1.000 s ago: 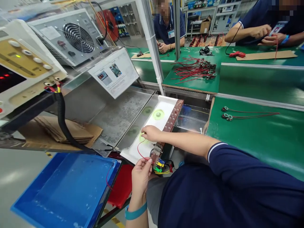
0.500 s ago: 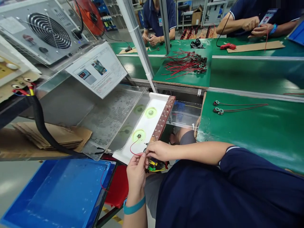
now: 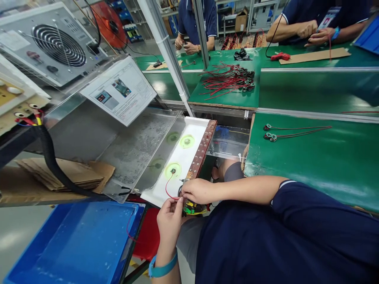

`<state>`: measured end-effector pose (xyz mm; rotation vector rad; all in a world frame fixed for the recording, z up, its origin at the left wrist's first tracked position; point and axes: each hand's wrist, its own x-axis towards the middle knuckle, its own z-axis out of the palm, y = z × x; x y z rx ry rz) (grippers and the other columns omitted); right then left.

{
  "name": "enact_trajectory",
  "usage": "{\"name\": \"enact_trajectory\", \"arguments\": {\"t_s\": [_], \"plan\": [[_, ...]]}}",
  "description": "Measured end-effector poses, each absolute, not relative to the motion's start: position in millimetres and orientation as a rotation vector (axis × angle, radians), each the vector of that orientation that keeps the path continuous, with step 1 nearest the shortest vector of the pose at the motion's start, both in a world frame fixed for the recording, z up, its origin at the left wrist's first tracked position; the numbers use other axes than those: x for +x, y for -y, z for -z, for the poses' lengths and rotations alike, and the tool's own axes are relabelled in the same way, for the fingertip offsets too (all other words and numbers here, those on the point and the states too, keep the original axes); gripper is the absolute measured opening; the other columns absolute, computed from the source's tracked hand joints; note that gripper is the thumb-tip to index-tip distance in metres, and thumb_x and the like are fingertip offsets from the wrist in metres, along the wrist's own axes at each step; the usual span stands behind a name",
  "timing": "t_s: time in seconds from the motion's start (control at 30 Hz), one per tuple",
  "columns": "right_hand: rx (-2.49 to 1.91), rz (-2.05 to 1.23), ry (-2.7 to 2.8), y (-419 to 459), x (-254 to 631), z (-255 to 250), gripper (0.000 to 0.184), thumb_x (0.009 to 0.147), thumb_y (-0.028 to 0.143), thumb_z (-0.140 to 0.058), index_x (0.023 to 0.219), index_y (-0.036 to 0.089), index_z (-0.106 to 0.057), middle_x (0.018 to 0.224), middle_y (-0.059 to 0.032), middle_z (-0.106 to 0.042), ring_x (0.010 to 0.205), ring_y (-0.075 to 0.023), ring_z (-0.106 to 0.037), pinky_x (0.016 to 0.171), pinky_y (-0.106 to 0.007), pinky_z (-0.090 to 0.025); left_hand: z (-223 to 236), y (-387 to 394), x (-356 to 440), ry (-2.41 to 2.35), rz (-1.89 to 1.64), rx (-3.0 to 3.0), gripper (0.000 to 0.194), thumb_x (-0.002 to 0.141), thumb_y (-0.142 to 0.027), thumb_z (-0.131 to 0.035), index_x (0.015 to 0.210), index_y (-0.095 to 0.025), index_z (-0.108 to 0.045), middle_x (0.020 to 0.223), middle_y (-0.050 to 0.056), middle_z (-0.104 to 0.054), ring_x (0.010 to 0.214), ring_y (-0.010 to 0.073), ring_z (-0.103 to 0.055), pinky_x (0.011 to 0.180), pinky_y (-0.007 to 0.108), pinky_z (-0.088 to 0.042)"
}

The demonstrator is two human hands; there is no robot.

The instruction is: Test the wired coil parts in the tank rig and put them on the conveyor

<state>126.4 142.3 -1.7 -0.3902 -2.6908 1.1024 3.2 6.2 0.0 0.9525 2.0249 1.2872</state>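
Note:
My left hand (image 3: 170,223), with a teal wristband, pinches a red wire (image 3: 168,189) whose loop runs up to a ring terminal (image 3: 173,171) on a green disc (image 3: 173,170). That disc lies on a white plate (image 3: 174,177) beside a copper-coloured perforated bar (image 3: 201,150). My right hand (image 3: 197,191) reaches in from the right, fingers curled over a dark round part (image 3: 179,191) and almost meeting my left fingers. Just below sits a small board with green and yellow connectors (image 3: 189,209), partly hidden by my hands.
A blue bin (image 3: 77,244) sits below left, with a red mat (image 3: 148,232) beside it. A fan-backed instrument (image 3: 56,47) and posted sheet (image 3: 118,88) stand behind a metal tray (image 3: 139,152). Red wires with ring terminals (image 3: 227,81) lie on green benches; co-workers sit beyond.
My right hand has moved from the white plate down beside my left hand, and the two hands are now close together. The whole view has swung, with objects shifting up and left.

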Motion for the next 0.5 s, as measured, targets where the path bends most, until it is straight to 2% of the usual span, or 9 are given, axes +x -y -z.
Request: {"name": "enact_trajectory", "arguments": {"t_s": [0.1,0.27,0.5], "plan": [[-0.376,-1.085,2.731,-141.1,127.0,2.0,0.013,0.095,0.017,-0.057,0.096,0.012,-0.069,0.096,-0.0091,-0.068,0.089,-0.0181,-0.061,0.079,-0.027,-0.045,7.2,-3.4,0.1,-2.083,-1.232,1.118,0.030,0.082,-0.049,-0.070,0.076,-0.020,-0.064,0.069,0.001,-0.061,0.063,0.0167,-0.054,0.061,0.027,-0.043],[-0.322,-1.051,2.776,-139.4,130.1,2.4,0.014,0.095,0.019,-0.057,0.098,0.013,-0.069,0.095,-0.0086,-0.066,0.087,-0.0178,-0.060,0.076,-0.027,-0.045,18.6,2.9,-5.8,-2.100,-1.209,1.347,0.024,0.088,-0.043,-0.066,0.076,-0.022,-0.064,0.082,0.003,-0.063,0.081,0.0206,-0.059,0.073,0.031,-0.045],[-0.406,-1.010,2.632,-171.0,157.7,-1.5,0.008,0.093,0.016,-0.060,0.092,0.014,-0.067,0.092,-0.0079,-0.064,0.086,-0.0172,-0.059,0.080,-0.028,-0.046,20.0,3.4,-6.9,-2.130,-1.201,1.585,0.020,0.088,-0.035,-0.066,0.073,-0.023,-0.061,0.079,0.004,-0.063,0.083,0.0227,-0.057,0.076,0.034,-0.043]]}}
